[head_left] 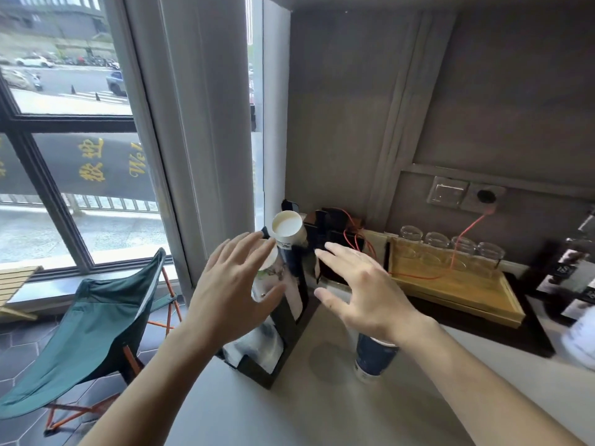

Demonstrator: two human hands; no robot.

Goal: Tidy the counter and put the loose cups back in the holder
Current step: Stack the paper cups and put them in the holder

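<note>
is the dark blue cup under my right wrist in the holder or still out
Still out: the dark blue cup stands on the counter, apart from the black holder, below the right hand.

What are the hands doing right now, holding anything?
Left hand: open, fingers spread beside the cups in the holder, gripping nothing.
Right hand: open, fingers spread, empty, above the counter.

My left grip (230,284) covers most of the front cup stack in the holder (291,323); my right wrist hides the loose cup's (373,358) rim. Far right of it, a blurred white object (579,342) is cut by the edge.
</note>
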